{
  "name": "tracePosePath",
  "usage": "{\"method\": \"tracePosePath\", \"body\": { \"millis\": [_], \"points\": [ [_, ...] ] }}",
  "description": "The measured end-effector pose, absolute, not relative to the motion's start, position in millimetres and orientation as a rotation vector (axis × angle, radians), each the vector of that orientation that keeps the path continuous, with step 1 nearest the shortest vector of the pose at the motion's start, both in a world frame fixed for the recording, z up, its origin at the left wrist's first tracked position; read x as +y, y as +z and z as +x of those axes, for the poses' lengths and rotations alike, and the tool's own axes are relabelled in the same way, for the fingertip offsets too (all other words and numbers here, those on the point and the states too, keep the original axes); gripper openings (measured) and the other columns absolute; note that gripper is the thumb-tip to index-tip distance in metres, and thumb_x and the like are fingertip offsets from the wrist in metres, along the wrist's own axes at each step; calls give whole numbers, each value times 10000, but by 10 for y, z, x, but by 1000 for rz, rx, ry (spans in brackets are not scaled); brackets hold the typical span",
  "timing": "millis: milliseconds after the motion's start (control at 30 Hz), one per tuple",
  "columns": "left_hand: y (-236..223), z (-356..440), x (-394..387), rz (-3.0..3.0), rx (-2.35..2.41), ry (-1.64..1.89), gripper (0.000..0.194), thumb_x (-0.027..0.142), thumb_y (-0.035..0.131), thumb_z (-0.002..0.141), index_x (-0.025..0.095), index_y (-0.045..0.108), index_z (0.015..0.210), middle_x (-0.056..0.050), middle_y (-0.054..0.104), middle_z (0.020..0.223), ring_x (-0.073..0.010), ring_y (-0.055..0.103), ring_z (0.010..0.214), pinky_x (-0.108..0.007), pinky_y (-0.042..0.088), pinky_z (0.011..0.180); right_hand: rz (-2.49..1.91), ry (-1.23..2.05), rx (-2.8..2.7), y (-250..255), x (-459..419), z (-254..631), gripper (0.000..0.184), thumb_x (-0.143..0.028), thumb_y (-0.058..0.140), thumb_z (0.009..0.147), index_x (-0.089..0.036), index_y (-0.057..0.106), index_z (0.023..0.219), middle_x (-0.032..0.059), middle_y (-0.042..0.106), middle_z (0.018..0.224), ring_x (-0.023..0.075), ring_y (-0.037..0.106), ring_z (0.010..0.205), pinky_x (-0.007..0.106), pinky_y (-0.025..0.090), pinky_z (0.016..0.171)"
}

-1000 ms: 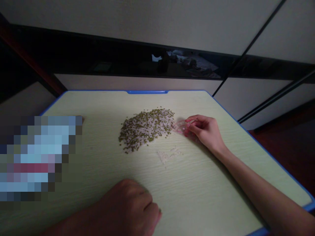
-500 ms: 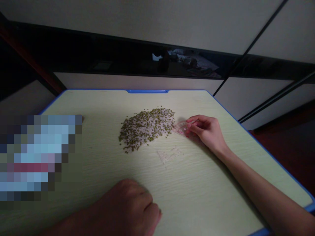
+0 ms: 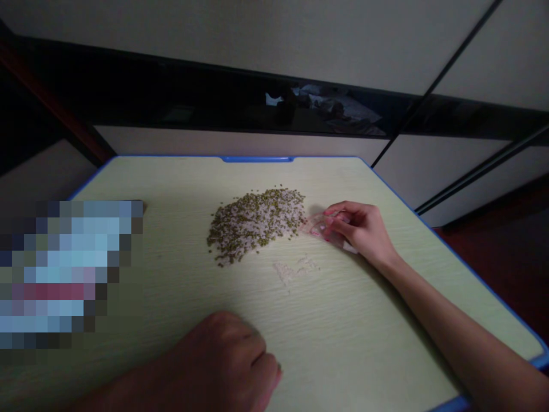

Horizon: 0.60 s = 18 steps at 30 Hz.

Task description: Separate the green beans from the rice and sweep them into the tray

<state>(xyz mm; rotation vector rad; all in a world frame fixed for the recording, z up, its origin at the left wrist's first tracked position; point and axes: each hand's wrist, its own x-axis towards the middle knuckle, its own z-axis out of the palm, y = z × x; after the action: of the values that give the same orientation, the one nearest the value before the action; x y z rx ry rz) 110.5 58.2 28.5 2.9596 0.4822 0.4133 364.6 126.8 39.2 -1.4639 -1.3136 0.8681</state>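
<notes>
A spread heap of green beans mixed with white rice-like grains [image 3: 257, 220] lies on the pale table. My right hand [image 3: 360, 229] is at the right end of this heap, thumb and fingers pinching a clear piece of plastic with pink marks [image 3: 318, 225]. The plastic's left tip touches or nearly touches the outermost grains; its exact kind is unclear. Nearer to me lies a small separate patch of white grains [image 3: 285, 272]. My left hand [image 3: 234, 360] rests closed at the near side of the table, knuckles up, the inside of its fingers hidden.
The light wood-grain table [image 3: 171, 177] has a blue rim with a blue handle [image 3: 257, 159] on the far edge. A pixelated, blurred-out object [image 3: 64, 257] occupies the left side. Close behind the table stand cabinet panels [image 3: 240, 143] with a dark glossy strip.
The plastic piece has tilted slightly in my right hand, and a whitish end of it now shows below the palm. The left hand and the heap look almost unchanged.
</notes>
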Motion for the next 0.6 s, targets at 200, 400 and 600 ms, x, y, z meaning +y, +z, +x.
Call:
{"method": "tracePosePath", "body": {
  "millis": [200,400,600],
  "points": [
    [309,1117,589,2963,456,428,205,104,580,713,214,459,590,64,514,506,-116,414,420,-325,269,436,-1462,889,-1237,341,1281,3636,186,-246,653,609,-135,597,747,-16,586,469,92,476,341,193,322,323],
    [311,1113,576,2967,488,460,216,101,552,740,213,454,584,63,507,499,-116,414,424,-326,270,439,-1442,886,-1230,304,1296,3643,193,-248,655,622,-143,604,776,-14,601,485,100,497,376,204,359,360],
    [316,1103,552,2982,499,450,211,89,538,747,211,458,595,63,511,502,-115,419,433,-324,261,437,-1483,887,-1272,334,1285,3635,178,-253,647,629,-133,605,754,-15,587,477,90,469,350,193,321,331]
  ]
}}
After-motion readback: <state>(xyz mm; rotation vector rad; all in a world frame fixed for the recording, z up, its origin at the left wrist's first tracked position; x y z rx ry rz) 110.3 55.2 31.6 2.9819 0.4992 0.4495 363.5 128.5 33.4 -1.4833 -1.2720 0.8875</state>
